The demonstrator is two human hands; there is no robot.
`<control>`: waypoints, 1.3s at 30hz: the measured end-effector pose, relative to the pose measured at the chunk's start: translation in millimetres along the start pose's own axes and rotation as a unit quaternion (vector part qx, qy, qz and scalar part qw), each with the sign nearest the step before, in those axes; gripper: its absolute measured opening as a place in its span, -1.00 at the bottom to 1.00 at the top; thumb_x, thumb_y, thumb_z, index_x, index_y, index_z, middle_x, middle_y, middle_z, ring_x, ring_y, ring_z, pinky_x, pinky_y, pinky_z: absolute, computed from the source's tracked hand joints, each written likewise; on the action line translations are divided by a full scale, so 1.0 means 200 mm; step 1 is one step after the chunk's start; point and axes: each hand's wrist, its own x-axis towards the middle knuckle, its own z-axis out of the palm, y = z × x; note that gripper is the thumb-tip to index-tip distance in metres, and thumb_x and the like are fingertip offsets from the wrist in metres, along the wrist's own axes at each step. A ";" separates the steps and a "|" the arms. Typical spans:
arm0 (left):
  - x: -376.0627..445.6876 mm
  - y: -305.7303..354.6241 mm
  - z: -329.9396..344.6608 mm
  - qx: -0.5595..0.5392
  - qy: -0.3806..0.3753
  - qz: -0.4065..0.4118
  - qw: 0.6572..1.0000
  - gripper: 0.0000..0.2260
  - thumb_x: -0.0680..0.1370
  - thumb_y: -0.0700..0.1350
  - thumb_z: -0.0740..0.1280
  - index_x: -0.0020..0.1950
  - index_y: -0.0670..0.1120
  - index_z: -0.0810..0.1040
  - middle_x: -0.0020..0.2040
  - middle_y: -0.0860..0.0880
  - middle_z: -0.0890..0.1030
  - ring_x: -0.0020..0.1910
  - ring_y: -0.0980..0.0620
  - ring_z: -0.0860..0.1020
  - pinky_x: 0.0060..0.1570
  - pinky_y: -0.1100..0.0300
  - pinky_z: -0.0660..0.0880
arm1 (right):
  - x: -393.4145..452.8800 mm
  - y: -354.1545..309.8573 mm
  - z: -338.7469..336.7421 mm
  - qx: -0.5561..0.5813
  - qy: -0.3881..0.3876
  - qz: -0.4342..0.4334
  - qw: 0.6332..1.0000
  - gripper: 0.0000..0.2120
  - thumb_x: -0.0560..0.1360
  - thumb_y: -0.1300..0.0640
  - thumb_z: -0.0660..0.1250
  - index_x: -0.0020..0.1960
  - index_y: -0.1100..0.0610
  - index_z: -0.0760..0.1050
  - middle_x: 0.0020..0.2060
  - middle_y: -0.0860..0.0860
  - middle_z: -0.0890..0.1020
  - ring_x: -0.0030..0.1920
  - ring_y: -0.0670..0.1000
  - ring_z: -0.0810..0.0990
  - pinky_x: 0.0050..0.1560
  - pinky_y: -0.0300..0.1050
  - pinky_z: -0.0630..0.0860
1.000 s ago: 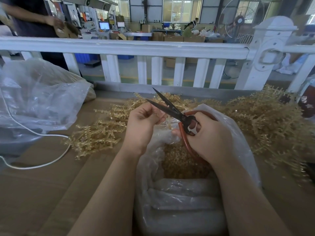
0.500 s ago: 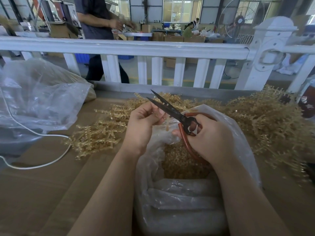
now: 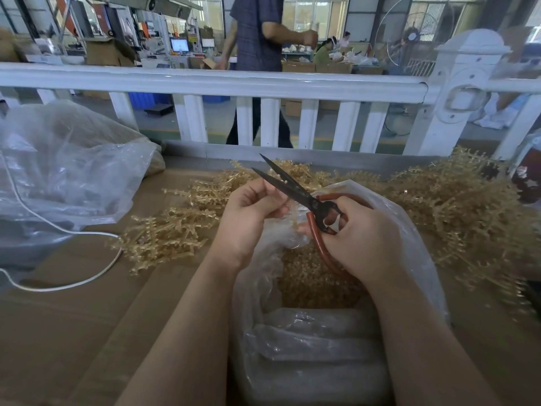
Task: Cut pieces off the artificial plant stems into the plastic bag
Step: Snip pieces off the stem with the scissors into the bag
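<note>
Far left, a big clear bag (image 3: pixel 67 171) sat slumped on the cardboard-covered table (image 3: pixel 73 332), w/ a white cord (image 3: pixel 58 230) looping across in front of it. Moving in, loose gold stems (image 3: pixel 172 230) lay spread on the cardboard, untouched. Then the left hand (image 3: pixel 248 218), fingers curled, pinching a small sprig (image 3: pixel 288 206) up by the blades – the sprig was mostly hidden behind the fingers, so how much stuck out couldn't be told. Scissors (image 3: pixel 292 189) next: dark blades apart in a narrow V, tips pointing up and away, red handles below. Right hand (image 3: pixel 357 238) was wrapped round those handles, thumb through one loop, grip firm but not squeezed home. Both hands hung right over the open mouth of the plastic bag (image 3: pixel 409 230), which already held a good heap of cut pieces (image 3: pixel 310 282). Further right, the big pile of uncut stems (image 3: pixel 456 212) waited, touching the bag's far side.

Step in hand, by the look: mid-snip, blades set for the next bite. Next move prob. calls for feeding the sprig deeper between the blades, closing the right hand, and keeping it all above the bag so the bit drops in. Plenty left to do.
</note>
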 end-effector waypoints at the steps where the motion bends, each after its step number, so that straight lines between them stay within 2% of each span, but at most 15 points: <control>1: 0.00 0.00 0.00 -0.015 0.006 0.003 1.000 -0.94 0.54 -0.30 0.30 -0.04 -0.29 0.54 -0.22 -0.14 0.58 -0.23 -0.03 0.51 -0.08 0.14 0.50 | 0.00 0.00 0.00 0.000 0.001 0.000 1.000 -0.29 0.41 -0.60 0.07 -0.08 -0.01 0.63 -0.26 -0.19 0.64 -0.28 -0.16 0.58 -0.18 -0.35 0.54; 6: 0.00 0.01 -0.01 -0.044 0.028 0.032 0.998 -0.93 0.53 -0.25 0.31 -0.05 -0.19 0.58 -0.22 -0.07 0.65 -0.25 0.01 0.59 -0.10 0.16 0.56 | 0.00 -0.01 0.00 0.000 -0.004 0.008 1.000 -0.29 0.40 -0.62 0.04 -0.08 -0.04 0.62 -0.27 -0.26 0.58 -0.29 -0.20 0.53 -0.18 -0.50 0.40; 9: 0.00 0.00 -0.01 -0.025 0.035 0.041 0.998 -0.89 0.58 -0.32 0.29 -0.05 -0.19 0.59 -0.24 -0.05 0.67 -0.27 0.05 0.61 -0.13 0.21 0.56 | 0.00 0.00 0.00 0.005 0.002 -0.002 1.000 -0.31 0.40 -0.60 0.09 -0.11 -0.02 0.62 -0.28 -0.22 0.62 -0.28 -0.17 0.56 -0.18 -0.35 0.55; 15: 0.00 0.01 0.00 -0.029 0.019 0.037 0.999 -0.91 0.60 -0.35 0.28 -0.05 -0.24 0.56 -0.23 -0.07 0.65 -0.28 0.03 0.59 -0.13 0.21 0.56 | 0.00 -0.01 -0.01 0.004 0.009 -0.008 1.000 -0.27 0.42 -0.60 0.06 -0.13 0.02 0.63 -0.26 -0.18 0.64 -0.28 -0.16 0.58 -0.18 -0.30 0.58; 18: 0.00 0.01 0.00 -0.025 0.009 0.034 0.999 -0.88 0.59 -0.37 0.27 -0.04 -0.23 0.57 -0.20 -0.11 0.64 -0.27 0.01 0.58 -0.10 0.18 0.57 | 0.00 -0.01 -0.01 -0.003 0.007 -0.003 1.000 -0.37 0.45 -0.55 0.12 -0.12 -0.01 0.61 -0.27 -0.22 0.60 -0.29 -0.16 0.57 -0.20 -0.32 0.56; 21: 0.00 0.00 0.01 -0.022 0.000 0.029 0.999 -0.87 0.59 -0.39 0.26 -0.04 -0.23 0.57 -0.19 -0.13 0.63 -0.25 -0.02 0.57 -0.09 0.16 0.57 | 0.00 0.01 0.00 -0.012 0.004 0.007 1.000 -0.52 0.44 -0.42 0.24 -0.07 -0.03 0.63 -0.24 -0.20 0.65 -0.26 -0.14 0.61 -0.20 -0.24 0.61; 25: 0.00 0.00 0.00 -0.038 -0.007 0.028 0.999 -0.93 0.56 -0.36 0.30 -0.02 -0.26 0.56 -0.18 -0.15 0.64 -0.25 -0.05 0.57 -0.08 0.13 0.57 | 0.00 0.01 0.00 -0.010 0.008 0.008 1.000 -0.54 0.45 -0.39 0.25 -0.08 -0.02 0.64 -0.26 -0.18 0.65 -0.26 -0.13 0.61 -0.20 -0.27 0.59; 28: 0.00 0.00 0.00 -0.065 -0.002 0.026 0.998 -0.87 0.52 -0.28 0.30 0.03 -0.29 0.55 -0.16 -0.17 0.65 -0.24 -0.09 0.59 -0.08 0.11 0.57 | 0.00 0.00 0.00 -0.003 0.006 0.017 1.000 -0.58 0.44 -0.37 0.28 -0.10 -0.04 0.63 -0.28 -0.19 0.64 -0.28 -0.15 0.59 -0.21 -0.36 0.54; 32: 0.00 0.00 0.00 -0.089 0.018 0.021 0.996 -0.87 0.60 -0.27 0.26 0.09 -0.28 0.55 -0.07 -0.29 0.62 -0.24 -0.11 0.63 -0.09 0.10 0.60 | 0.00 0.00 -0.01 -0.012 -0.004 0.019 1.000 -0.57 0.44 -0.38 0.27 -0.12 -0.02 0.62 -0.31 -0.21 0.61 -0.32 -0.16 0.55 -0.24 -0.46 0.43; 39: 0.00 0.00 0.00 -0.030 0.036 0.041 0.998 -0.88 0.64 -0.23 0.27 0.02 -0.16 0.61 -0.05 -0.15 0.70 -0.21 -0.04 0.66 -0.11 0.16 0.60 | 0.00 -0.02 -0.01 -0.003 -0.014 0.026 1.000 -0.55 0.43 -0.39 0.24 -0.13 -0.03 0.62 -0.33 -0.27 0.53 -0.36 -0.20 0.49 -0.26 -0.51 0.33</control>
